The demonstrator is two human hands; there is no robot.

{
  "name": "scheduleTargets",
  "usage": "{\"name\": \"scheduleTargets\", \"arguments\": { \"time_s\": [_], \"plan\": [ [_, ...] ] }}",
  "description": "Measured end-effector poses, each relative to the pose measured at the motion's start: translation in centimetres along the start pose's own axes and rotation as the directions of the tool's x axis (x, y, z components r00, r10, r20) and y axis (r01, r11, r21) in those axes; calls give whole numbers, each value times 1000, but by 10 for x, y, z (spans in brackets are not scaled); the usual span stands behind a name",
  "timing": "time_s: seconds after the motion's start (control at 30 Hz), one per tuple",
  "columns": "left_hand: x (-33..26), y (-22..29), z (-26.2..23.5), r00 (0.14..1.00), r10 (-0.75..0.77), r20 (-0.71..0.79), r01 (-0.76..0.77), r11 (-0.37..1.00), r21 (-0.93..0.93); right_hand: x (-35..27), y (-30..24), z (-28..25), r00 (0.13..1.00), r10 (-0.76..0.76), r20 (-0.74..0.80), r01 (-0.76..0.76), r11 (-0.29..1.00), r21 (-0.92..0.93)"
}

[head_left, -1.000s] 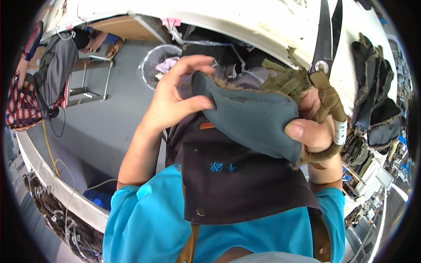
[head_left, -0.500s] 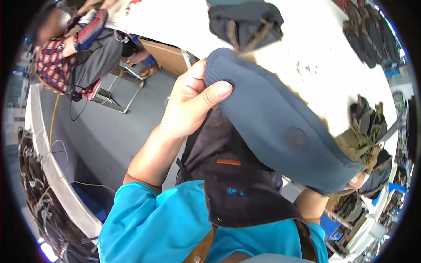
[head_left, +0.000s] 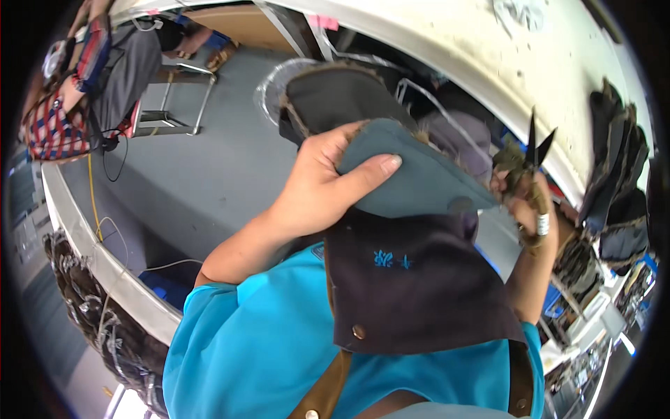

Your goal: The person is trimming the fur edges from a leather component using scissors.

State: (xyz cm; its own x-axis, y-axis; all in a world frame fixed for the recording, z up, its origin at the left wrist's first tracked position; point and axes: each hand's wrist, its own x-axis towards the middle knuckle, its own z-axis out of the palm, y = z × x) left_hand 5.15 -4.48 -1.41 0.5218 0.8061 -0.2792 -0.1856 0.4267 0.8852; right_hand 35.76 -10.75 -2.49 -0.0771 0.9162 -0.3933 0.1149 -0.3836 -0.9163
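Note:
My left hand grips a grey-blue fabric piece with frayed, fuzzy edges, thumb pressed across its top. A darker layer of the same piece sticks up behind my fingers. My right hand holds small black scissors with the blades pointing up and apart, next to the right edge of the fabric, together with an olive scrap. A ring or band sits on one finger. Below the fabric hangs my dark apron bib over a bright blue shirt.
A white worktable edge curves across the top. Dark fabric pieces are stacked at the right. A seated person in a plaid shirt is at the upper left by a metal stool. Cables run over the grey floor.
The view has swung. The fabric piece has come down and turned in my left hand, and my right hand with the scissors has come into sight at the fabric's right edge.

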Motion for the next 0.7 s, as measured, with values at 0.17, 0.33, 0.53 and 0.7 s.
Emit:
{"name": "scheduleTargets", "arguments": {
  "time_s": [0.17, 0.33, 0.53, 0.7],
  "plan": [
    [6, -4, 3, 990, -40, 138, 21, 990, 139, 18, -41, 19, 971, -144, 191, 127, 987, 96],
    [1, -6, 8, 992, -65, 110, 57, 996, 75, 46, -59, 79, 962, -41, 270, 21, 997, 79],
    [-12, -10, -2, 981, -92, 173, 90, 996, 19, 50, -62, 99, 936, 95, 339, -215, 917, 335],
    [9, 3, -11, 943, 285, 173, -334, 814, 475, 49, -45, 98, 959, 101, 263, -199, 903, 381]
  ]
}}
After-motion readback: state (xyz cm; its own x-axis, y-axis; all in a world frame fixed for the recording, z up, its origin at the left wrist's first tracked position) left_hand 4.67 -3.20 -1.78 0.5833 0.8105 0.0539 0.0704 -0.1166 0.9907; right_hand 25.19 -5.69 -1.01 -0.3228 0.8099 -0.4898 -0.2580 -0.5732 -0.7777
